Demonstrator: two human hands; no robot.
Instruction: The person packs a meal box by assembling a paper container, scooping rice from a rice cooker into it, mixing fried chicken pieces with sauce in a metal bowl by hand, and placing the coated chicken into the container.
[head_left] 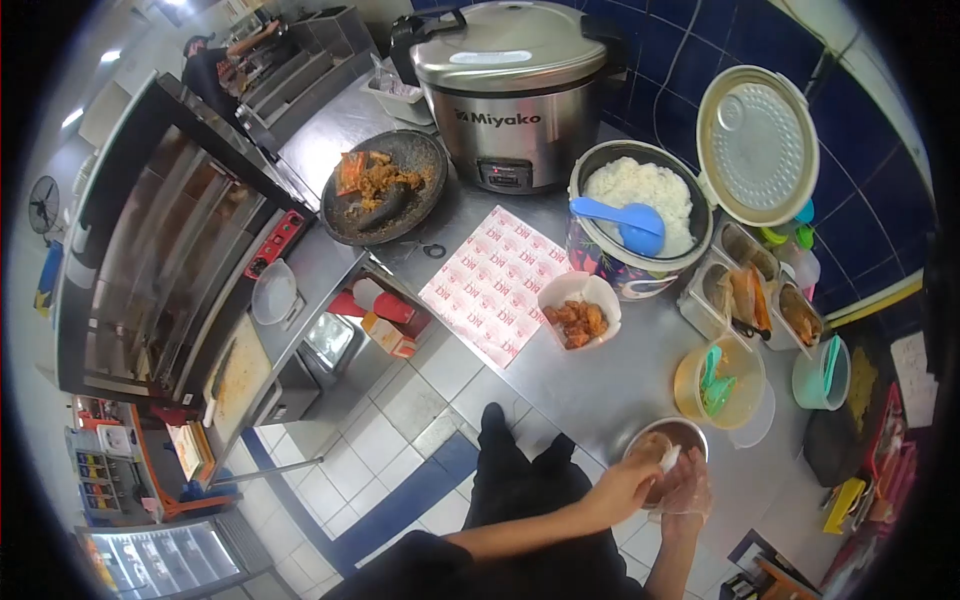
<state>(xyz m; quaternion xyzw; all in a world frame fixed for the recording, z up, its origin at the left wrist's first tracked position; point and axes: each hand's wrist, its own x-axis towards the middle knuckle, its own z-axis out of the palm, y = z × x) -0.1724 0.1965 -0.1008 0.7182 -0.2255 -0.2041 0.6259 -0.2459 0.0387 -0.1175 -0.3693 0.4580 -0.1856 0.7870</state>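
Observation:
Over a round metal bowl (697,432) near the counter's front edge, my two hands are close together. My left hand (630,482) is closed, its fingertips at a small white crumpled thing (670,459), perhaps tissue or thin plastic. Clear thin plastic, like a disposable glove, covers my right hand (687,492), whose fingers stretch upward beside the white thing. Something brownish shows in the bowl, partly hidden by my hands. Up and left of the bowl stands a white paper box (606,290) with glazed fried chicken pieces (577,324) inside.
Printed wrapping paper (497,285) lies left of the box. Behind are a stone mortar (425,165) with reddish food, a Miyako rice cooker (500,130), and an open rice pot (585,245) with a blue scoop (640,228). A yellowish tub (690,385) stands near the bowl. Another person (205,70) works far back.

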